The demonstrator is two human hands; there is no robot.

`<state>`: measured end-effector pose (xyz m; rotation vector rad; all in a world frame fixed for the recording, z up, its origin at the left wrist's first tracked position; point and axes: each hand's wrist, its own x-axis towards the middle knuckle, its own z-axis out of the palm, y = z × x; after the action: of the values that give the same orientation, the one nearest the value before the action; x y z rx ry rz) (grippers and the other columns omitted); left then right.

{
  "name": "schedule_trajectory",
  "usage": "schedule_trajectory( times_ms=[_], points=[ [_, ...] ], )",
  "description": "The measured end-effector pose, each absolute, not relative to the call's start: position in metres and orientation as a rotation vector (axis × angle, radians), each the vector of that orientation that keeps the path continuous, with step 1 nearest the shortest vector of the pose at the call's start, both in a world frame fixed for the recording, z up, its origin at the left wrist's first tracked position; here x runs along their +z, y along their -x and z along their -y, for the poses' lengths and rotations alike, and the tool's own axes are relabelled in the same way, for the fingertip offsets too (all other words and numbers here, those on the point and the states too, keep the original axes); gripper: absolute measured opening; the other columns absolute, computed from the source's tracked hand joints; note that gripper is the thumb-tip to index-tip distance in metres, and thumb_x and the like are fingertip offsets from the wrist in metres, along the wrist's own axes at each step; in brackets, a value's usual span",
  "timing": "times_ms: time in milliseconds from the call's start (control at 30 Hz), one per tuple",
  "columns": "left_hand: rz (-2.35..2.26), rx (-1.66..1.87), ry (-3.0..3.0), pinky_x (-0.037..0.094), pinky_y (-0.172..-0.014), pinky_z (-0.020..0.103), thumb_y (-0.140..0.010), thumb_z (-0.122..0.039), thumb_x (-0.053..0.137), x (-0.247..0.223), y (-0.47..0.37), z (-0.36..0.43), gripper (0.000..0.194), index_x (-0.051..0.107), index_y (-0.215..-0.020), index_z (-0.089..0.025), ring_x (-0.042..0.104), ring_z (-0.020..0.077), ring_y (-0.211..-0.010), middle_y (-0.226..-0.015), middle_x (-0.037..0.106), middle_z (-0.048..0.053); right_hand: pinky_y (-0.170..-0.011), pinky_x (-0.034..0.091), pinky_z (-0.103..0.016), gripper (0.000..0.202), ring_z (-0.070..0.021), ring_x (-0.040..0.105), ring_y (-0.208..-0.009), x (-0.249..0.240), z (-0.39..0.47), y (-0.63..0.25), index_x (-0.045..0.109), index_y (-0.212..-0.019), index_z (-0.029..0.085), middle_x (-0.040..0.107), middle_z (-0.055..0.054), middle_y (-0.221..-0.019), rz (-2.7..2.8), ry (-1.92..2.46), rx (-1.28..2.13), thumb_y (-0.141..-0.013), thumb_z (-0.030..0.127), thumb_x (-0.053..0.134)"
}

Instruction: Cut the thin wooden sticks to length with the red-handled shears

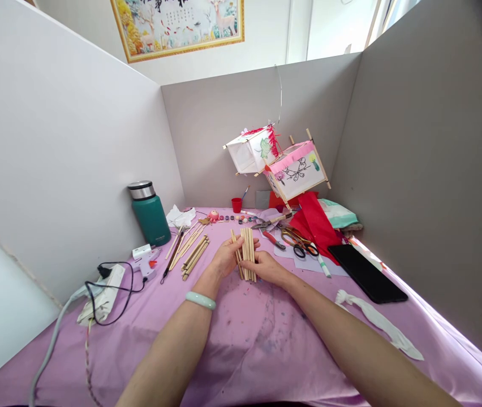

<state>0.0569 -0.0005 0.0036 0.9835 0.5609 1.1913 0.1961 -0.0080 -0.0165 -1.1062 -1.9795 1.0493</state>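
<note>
Several pale wooden sticks (248,249) stand side by side between my two hands, over the middle of the purple cloth. My left hand (226,255), with a pale green bangle (201,300) on its wrist, is closed around the sticks from the left. From the right, my right hand (269,267) pinches their lower part. One stick on the left leans slightly apart from the others. To the left lies a group of short sticks with dark ends (196,257), beside longer thin sticks (188,247).
At left stand a green bottle (151,217), a glue gun (145,264) and a power strip (103,294) with cords. Scissors (304,249), pliers (272,223), red fabric (317,229) and a black phone (366,273) lie at right. Two paper lanterns (298,169) hang behind.
</note>
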Motion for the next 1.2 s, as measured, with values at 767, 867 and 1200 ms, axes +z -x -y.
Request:
schedule_trajectory(
  times_ms=[767, 867, 1200],
  points=[
    [-0.787, 1.293, -0.716, 0.028, -0.040, 0.018, -0.086, -0.019, 0.053, 0.004, -0.044, -0.011, 0.009, 0.055, -0.091, -0.012, 0.039, 0.0062, -0.042, -0.060, 0.049, -0.001, -0.079, 0.047, -0.036, 0.052, -0.0300, 0.064, -0.098, 0.011, 0.005, -0.236, 0.064, -0.112, 0.011, 0.069, -0.019, -0.106, 2.213, 2.103, -0.019, -0.079, 0.050, 0.056],
    [-0.817, 1.265, -0.719, 0.026, -0.037, 0.017, -0.086, -0.019, 0.051, 0.005, -0.045, -0.009, 0.009, 0.054, -0.092, -0.013, 0.038, 0.0060, -0.041, -0.061, 0.051, 0.000, -0.079, 0.047, -0.037, 0.053, -0.0306, 0.064, -0.098, 0.012, 0.002, -0.239, 0.067, -0.106, 0.013, 0.069, -0.019, -0.104, 2.195, 2.104, 0.008, -0.080, 0.056, 0.053],
    [-0.664, 1.221, -0.632, 0.020, -0.032, 0.015, -0.087, -0.017, 0.049, 0.007, -0.037, -0.012, 0.016, 0.059, -0.096, -0.009, 0.032, 0.0037, -0.039, -0.059, 0.045, -0.001, -0.079, 0.046, -0.037, 0.040, -0.0322, 0.059, -0.109, 0.012, -0.024, -0.298, 0.067, -0.109, 0.014, 0.065, -0.019, -0.111, 1.792, 2.275, -0.107, -0.088, 0.042, 0.050]
  ],
)
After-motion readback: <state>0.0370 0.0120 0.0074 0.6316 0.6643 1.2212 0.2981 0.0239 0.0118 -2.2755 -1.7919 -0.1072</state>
